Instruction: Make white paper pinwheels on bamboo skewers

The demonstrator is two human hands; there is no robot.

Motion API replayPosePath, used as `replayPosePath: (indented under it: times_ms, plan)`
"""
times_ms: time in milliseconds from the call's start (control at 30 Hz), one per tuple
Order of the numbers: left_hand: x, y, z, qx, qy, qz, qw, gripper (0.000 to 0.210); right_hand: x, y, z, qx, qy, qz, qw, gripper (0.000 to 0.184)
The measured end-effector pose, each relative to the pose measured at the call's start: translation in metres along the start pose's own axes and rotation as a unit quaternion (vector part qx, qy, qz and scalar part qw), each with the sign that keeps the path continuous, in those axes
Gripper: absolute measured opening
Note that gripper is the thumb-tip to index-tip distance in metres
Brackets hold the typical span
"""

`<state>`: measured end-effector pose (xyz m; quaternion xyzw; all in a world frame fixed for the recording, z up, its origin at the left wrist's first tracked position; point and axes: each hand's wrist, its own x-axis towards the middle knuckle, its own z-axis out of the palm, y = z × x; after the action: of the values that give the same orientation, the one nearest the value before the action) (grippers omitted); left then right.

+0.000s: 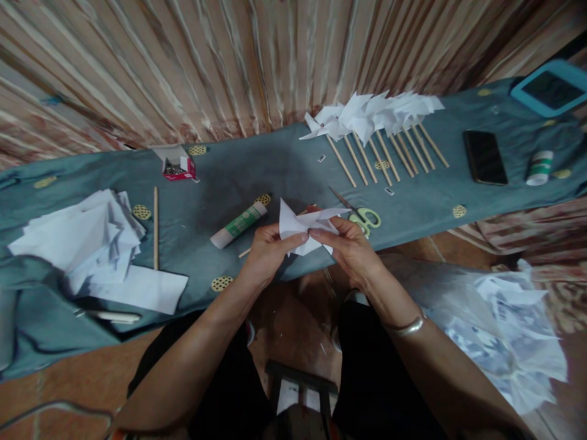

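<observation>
Both my hands hold a folded white paper pinwheel above the front edge of the cloth-covered table. My left hand pinches its left side, thumb on top near the centre. My right hand grips the right side, and the two thumbs almost meet at a small dark spot in the middle. A wooden stick shows partly under my left hand. Left of the hands lies a large glue stick with a green label. Green-handled scissors rest just beyond my right hand.
Finished pinwheels on sticks lie in a row at the back. A small red box of pins, a lone stick and stacked paper are left. A phone and short glue stick lie right. A plastic bag stands below.
</observation>
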<state>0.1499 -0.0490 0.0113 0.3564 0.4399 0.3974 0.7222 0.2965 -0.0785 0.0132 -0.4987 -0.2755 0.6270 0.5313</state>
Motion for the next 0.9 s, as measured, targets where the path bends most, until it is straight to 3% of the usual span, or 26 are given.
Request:
replayPosePath:
  times_ms: [333, 400, 467, 567, 600, 667, 767, 900]
  plan:
    - [0.001, -0.002, 0.001, -0.019, 0.026, 0.004, 0.999, 0.021, 0.001, 0.005, 0.001, -0.074, 0.007, -0.061, 0.995, 0.027]
    - [0.002, -0.002, 0.001, -0.027, 0.04, 0.006, 0.999, 0.022, 0.0, 0.002, -0.002, -0.114, 0.022, -0.107, 0.987, 0.029]
    - [0.004, -0.001, 0.0, -0.039, 0.054, 0.004, 0.998, 0.023, -0.004, -0.004, -0.005, -0.183, 0.066, -0.192, 0.962, 0.029]
    - [0.005, 0.0, 0.0, -0.049, 0.066, 0.007, 0.997, 0.023, -0.016, -0.017, -0.004, -0.334, 0.132, -0.339, 0.87, 0.018]
    - [0.005, 0.0, 0.0, -0.048, 0.067, 0.01, 0.997, 0.023, -0.02, -0.02, -0.003, -0.385, 0.128, -0.372, 0.835, 0.015]
    - [0.005, -0.001, 0.0, -0.04, 0.064, 0.017, 0.997, 0.021, -0.027, -0.022, 0.0, -0.447, 0.094, -0.404, 0.792, 0.017]
    - [0.004, -0.002, 0.001, -0.015, 0.056, 0.035, 0.998, 0.017, -0.028, -0.015, 0.003, -0.489, 0.051, -0.41, 0.769, 0.025]
    - [0.003, -0.002, 0.003, 0.023, 0.055, 0.049, 0.997, 0.014, -0.02, -0.004, 0.001, -0.512, 0.068, -0.401, 0.756, 0.027]
